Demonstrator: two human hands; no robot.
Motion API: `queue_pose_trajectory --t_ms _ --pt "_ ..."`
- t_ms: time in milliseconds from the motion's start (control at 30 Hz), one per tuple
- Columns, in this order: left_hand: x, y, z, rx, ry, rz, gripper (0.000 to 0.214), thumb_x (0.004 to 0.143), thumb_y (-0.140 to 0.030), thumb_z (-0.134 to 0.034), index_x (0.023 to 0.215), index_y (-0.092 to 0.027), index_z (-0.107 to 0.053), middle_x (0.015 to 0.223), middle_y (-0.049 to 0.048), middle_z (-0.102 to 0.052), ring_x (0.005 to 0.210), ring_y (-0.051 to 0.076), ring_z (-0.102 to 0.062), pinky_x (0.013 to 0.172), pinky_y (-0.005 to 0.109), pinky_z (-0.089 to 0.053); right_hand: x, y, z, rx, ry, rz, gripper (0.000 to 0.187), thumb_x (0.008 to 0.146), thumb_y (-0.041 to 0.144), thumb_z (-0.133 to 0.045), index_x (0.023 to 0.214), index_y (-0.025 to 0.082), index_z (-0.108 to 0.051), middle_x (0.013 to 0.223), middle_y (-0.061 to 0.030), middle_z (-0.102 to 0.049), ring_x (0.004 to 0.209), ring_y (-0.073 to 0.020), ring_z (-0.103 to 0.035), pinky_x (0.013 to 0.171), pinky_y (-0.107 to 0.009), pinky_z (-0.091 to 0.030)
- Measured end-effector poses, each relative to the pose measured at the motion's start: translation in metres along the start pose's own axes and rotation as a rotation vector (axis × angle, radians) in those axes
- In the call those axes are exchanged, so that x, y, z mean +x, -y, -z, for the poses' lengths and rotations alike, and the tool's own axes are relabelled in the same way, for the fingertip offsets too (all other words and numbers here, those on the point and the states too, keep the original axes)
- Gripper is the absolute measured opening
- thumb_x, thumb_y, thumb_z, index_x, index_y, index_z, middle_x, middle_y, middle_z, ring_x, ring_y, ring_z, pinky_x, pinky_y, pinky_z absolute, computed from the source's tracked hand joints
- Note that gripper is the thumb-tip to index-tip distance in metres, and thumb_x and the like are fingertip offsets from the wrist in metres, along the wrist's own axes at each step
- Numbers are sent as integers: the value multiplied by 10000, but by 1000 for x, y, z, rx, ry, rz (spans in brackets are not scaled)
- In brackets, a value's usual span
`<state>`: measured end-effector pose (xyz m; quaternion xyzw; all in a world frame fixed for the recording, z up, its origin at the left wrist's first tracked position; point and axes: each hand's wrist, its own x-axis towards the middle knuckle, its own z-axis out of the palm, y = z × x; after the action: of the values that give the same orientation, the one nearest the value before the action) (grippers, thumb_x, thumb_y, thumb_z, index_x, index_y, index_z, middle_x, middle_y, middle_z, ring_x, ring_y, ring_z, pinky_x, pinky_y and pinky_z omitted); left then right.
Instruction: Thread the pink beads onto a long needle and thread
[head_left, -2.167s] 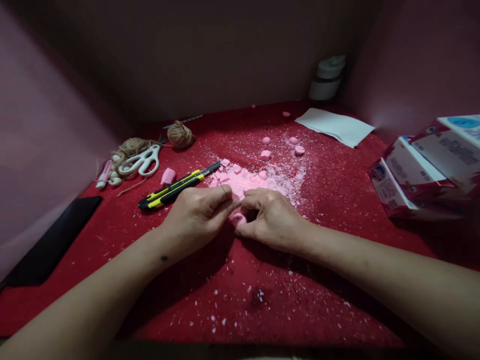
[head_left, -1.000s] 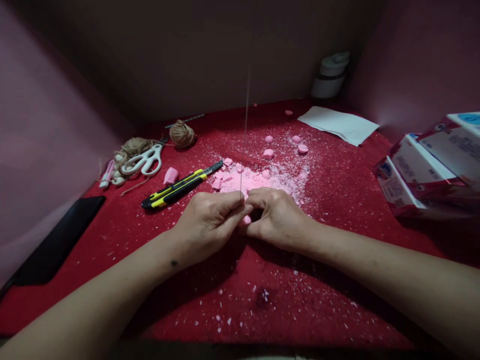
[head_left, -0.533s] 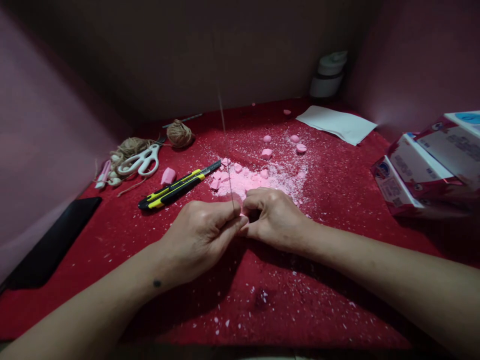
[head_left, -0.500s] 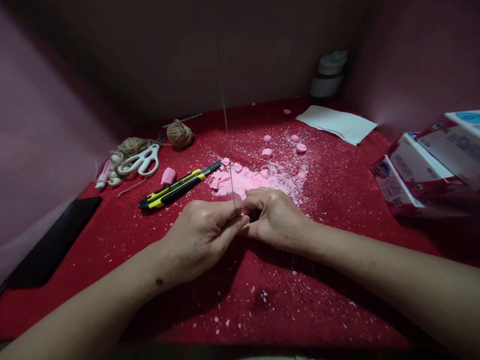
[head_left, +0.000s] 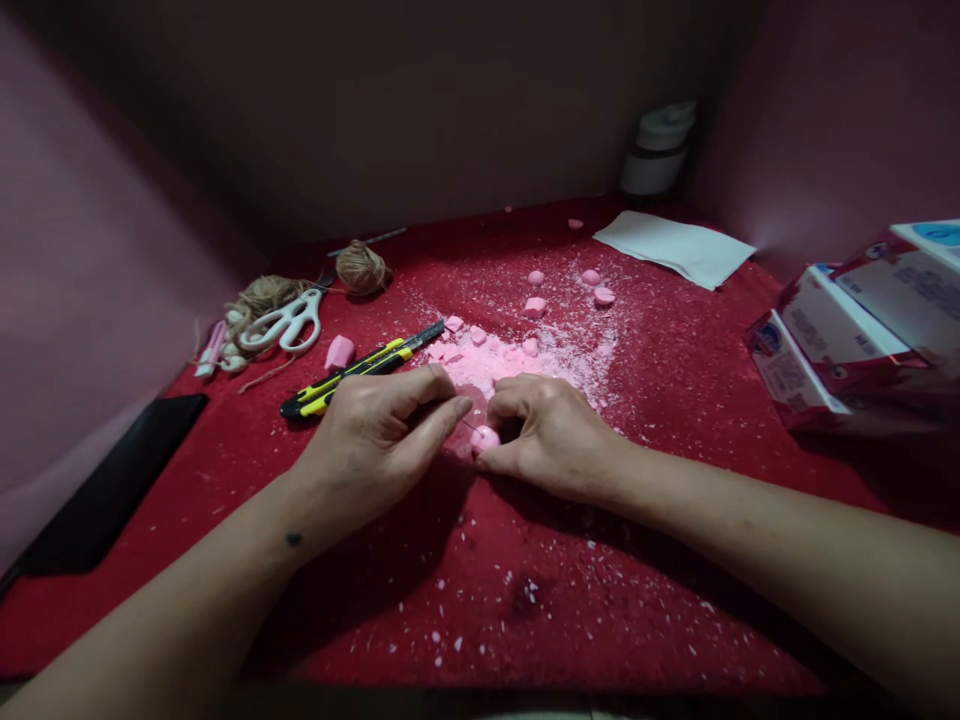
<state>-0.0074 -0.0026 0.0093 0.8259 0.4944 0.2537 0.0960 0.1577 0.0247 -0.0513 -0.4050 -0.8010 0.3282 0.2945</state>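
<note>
Between the thumb and fingers of my right hand [head_left: 551, 435] is a small, round pink soap ball [head_left: 485, 440], held low over the red cloth. My left hand [head_left: 394, 420] is pinched closed just to the left of it. From those fingertips a thin dark needle-like piece [head_left: 469, 425] reaches to the ball's upper side; whether it is a needle or wire I cannot tell. Behind my hands lies a heap of pink soap shavings [head_left: 487, 362] with small chunks. A yellow and black utility knife [head_left: 360, 372] rests beside the heap, close to my left hand.
White-handled scissors [head_left: 283, 322], a twine ball [head_left: 361, 268] and a pink block [head_left: 340, 352] lie at left, near a black flat object [head_left: 112, 490]. Several cut pink pieces [head_left: 535, 307] are scattered behind. White paper [head_left: 675, 248], cartons [head_left: 847, 340] and a lidded container [head_left: 656, 150] stand rightward.
My left hand has moved left and slightly up, away from my right hand, uncovering the pink ball. The long thin strand that stood up from my fingers no longer shows upright.
</note>
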Motion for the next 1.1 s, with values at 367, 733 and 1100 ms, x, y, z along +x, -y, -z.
queue_pose_trajectory --t_ms 367,733,1100 --pt "0 -14 -10 -208 103 22 202 834 -135 -505 654 -123 -597 547 -38 -532 482 43 -461 474 142 -357 1 0 2 -48 18 12 156 656 240 -605 546 171 -518 604 9 -513 603 -103 -440 577 -244 -331" --pt "1 10 -3 147 58 -120 192 805 -153 -533 616 -123 -550 479 -65 -376 422 42 -313 423 179 -257 0 0 0 -40 8 -2 159 637 220 -611 535 173 -498 590 18 -497 592 -100 -435 550 -238 -312" --pt "0 -8 -3 -60 76 -9 187 787 -122 -541 602 -139 -561 468 -70 -453 413 34 -360 431 162 -294 0 -1 3 -166 30 46 156 677 243 -618 600 173 -502 651 1 -518 619 -107 -423 564 -249 -303"
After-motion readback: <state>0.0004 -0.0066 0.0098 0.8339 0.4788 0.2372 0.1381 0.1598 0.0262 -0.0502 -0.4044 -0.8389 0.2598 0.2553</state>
